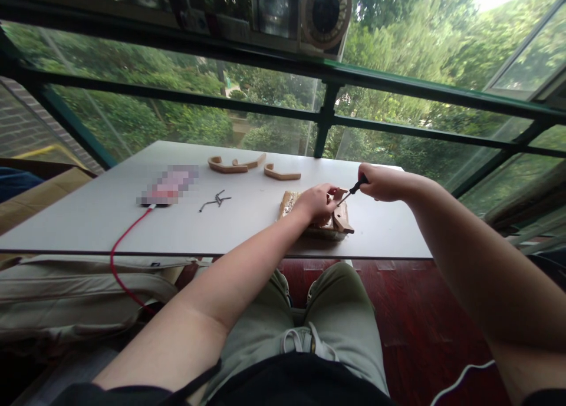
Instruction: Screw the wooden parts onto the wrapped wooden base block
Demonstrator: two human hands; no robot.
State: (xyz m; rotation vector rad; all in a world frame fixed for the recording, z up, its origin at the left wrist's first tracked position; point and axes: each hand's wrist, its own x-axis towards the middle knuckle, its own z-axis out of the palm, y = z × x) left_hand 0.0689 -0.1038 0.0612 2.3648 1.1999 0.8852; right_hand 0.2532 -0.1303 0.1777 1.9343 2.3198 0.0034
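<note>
My right hand (384, 182) is closed around the black handle of a screwdriver (355, 188). Its thin shaft slants down and left, with the tip at a light wooden piece (342, 222). That piece lies over a rough block (287, 201), which looks wrapped in something clear and shiny, near the table's front edge. On top of the block rests my left hand (316, 202), its fingers bent against the wooden piece beside the screwdriver tip. The left fingertips are partly hidden, and any screw at the tip is too small to make out.
Several curved wooden hooks (283, 175) lie at the back of the white table (247, 229). Left of the block is a small pile of dark screws or bolts (216, 200). A blurred-out phone (170, 185) trails a red cable (115, 253) over the front edge. Windows stand behind.
</note>
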